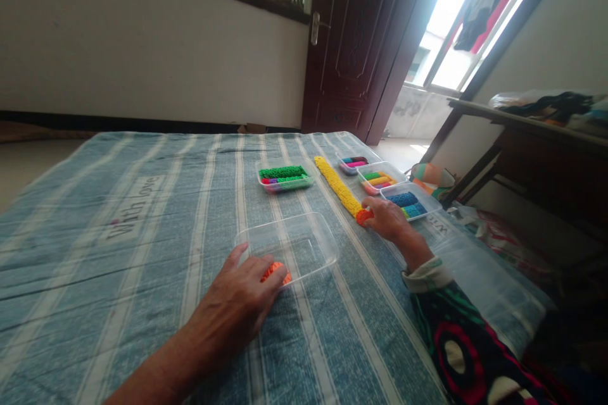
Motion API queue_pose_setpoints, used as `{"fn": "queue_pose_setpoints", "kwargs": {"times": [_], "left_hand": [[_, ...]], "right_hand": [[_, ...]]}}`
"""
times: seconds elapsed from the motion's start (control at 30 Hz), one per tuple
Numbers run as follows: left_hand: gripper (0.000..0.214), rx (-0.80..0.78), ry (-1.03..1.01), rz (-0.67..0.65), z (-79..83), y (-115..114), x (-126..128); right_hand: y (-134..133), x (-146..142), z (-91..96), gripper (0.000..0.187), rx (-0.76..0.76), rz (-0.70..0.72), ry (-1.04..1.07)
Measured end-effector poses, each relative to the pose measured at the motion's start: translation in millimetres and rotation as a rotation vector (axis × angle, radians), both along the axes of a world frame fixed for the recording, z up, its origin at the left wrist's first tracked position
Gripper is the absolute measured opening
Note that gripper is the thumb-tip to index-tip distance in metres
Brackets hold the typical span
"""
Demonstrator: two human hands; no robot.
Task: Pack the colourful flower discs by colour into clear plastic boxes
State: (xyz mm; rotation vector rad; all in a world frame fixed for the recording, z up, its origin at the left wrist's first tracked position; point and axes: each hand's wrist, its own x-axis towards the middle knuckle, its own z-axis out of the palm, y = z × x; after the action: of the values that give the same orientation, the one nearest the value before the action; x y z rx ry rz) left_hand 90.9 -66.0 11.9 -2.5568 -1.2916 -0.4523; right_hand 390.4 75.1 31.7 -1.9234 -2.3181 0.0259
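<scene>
Wide striped cloth [118,221] lies open left of the left hand [240,305]; its right edge runs near the right hand [387,218]; the yellow strip [336,186] points away, slanting left, beside small trays [434,207]; the right grip pinches its orange end piece [363,216]; left fingers cover orange pieces [274,272] in the clear tray [308,240], perhaps loosely; I cannot tell whether they grasp.

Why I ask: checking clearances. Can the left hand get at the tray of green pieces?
Probably yes: only the low clear tray, where the left hand rests, lies between it and the tray of green pieces.
</scene>
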Motion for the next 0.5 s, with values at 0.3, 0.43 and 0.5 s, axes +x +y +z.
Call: {"fn": "queue_pose_setpoints", "kwargs": {"times": [0.3,0.43,0.5], "left_hand": [[0.028,-0.006,0.016,-0.006,-0.1,-0.4,-0.5],[0.028,0.008,0.014,-0.007,-4.9,1.0,-2.6],[0.028,0.012,0.005,-0.011,-7.3,1.8,-3.4]], "right_hand": [[1.8,1.3,-4.4,0.023,0.042,0.068,0.002],[2.0,1.2,-5.3,0.023,0.048,0.058,-0.007],[1.6,1.0,-5.4,0.022,0.05,0.051,-0.008]]}}
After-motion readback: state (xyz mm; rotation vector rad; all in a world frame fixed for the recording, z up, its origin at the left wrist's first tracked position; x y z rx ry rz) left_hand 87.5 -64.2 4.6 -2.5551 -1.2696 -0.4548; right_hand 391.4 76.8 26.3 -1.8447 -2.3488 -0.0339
